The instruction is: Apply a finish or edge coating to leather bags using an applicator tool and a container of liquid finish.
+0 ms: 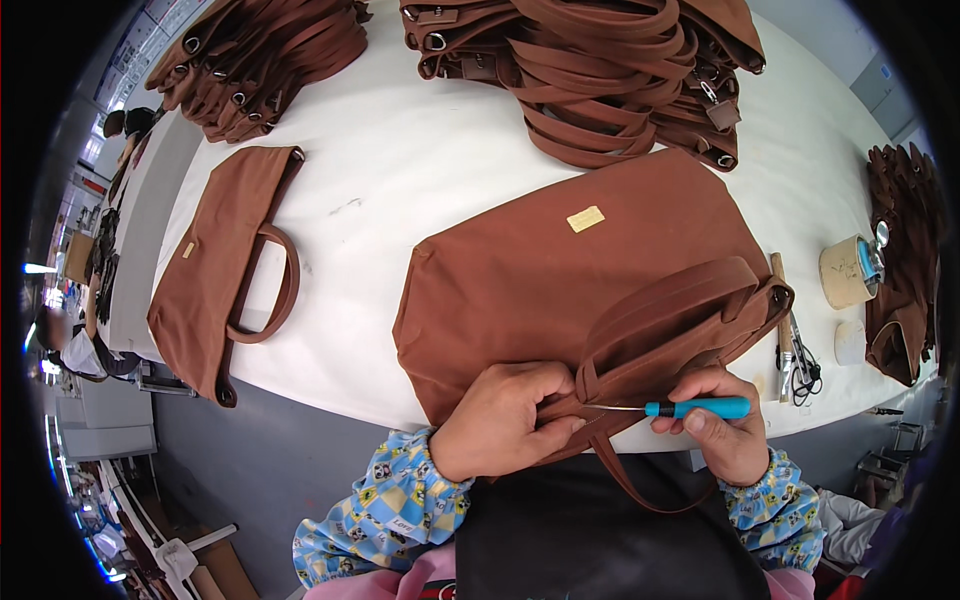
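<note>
A large brown handbag (530,280) lies on its side at the table's near edge, its opening toward me. Thumb and fingers of my left hand (505,418) pinch the bag's edge beside the base of a handle. In my right hand (725,425) is a slim tool with a blue handle (715,407) and a thin metal shaft, gripped between thumb and fingers. The shaft points left, its tip at the bag's edge close to my left thumb. Whether the tip touches the fabric I cannot tell. One bag handle (650,310) arches over the bag; the other hangs toward my lap.
Another brown bag (215,270) lies at the left of the white table (350,220). Piles of brown bags (600,80) stand along the far side. On the right are a brush (783,330), black scissors (802,370), a round container (845,272) and more bags (895,260).
</note>
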`<act>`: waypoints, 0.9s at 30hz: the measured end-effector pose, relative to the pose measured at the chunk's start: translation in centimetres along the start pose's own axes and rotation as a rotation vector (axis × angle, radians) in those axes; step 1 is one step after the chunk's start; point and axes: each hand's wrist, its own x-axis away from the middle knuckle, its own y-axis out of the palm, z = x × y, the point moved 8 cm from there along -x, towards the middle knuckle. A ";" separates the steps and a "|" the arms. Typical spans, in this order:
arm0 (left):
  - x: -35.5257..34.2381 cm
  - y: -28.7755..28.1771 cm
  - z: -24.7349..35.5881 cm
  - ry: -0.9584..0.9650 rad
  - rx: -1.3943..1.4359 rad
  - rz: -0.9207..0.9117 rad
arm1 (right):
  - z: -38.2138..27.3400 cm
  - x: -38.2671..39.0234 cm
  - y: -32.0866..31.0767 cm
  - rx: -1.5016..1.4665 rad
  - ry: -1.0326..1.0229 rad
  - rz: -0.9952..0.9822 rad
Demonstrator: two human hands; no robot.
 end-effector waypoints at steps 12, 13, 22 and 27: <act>0.0 0.0 -0.2 -0.028 -0.004 -0.012 | -0.2 0.3 -0.9 -0.025 -0.071 0.061; 0.0 0.0 -0.3 -0.043 -0.004 -0.010 | -0.3 0.4 -1.5 -0.019 -0.100 0.104; 0.0 0.1 -0.5 -0.055 -0.010 -0.054 | -0.5 0.1 -1.3 0.024 -0.096 0.109; 0.0 0.2 -0.5 -0.065 -0.043 -0.099 | -0.3 0.0 -1.3 0.038 -0.074 0.115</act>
